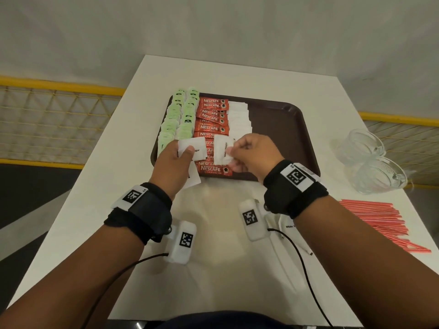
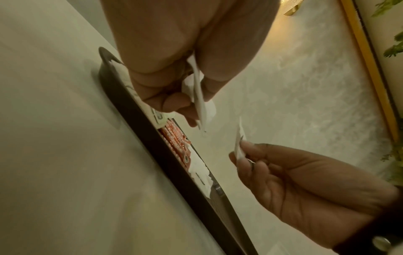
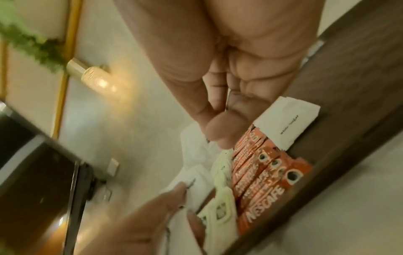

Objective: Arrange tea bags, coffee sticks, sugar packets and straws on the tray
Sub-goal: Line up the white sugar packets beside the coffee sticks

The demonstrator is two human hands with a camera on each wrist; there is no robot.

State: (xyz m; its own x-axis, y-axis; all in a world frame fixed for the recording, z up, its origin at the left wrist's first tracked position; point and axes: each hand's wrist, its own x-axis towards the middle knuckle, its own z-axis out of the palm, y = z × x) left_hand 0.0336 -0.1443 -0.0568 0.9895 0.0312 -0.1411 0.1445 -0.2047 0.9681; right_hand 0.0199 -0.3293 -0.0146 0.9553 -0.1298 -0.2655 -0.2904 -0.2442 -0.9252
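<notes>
A brown tray (image 1: pixel 285 129) holds two columns of green tea bags (image 1: pixel 180 119), a column of red coffee sticks (image 1: pixel 211 122) and a column of white sugar packets (image 1: pixel 238 117). Over the tray's near left part, my left hand (image 1: pixel 185 150) grips a small stack of sugar packets (image 1: pixel 192 148), thumb on top. Just to its right, my right hand (image 1: pixel 231 151) pinches a single sugar packet (image 1: pixel 222 150). The left wrist view shows the right hand (image 2: pixel 240 151) holding that packet (image 2: pixel 238 143) edge-on. Red straws (image 1: pixel 380 224) lie on the table at the right.
Two clear glass cups (image 1: pixel 370 162) stand on the white table (image 1: pixel 99 210) right of the tray. More sugar packets (image 1: pixel 288 226) lie on the table beneath my right wrist. A yellow mesh railing (image 1: pixel 47 115) runs behind the table on both sides.
</notes>
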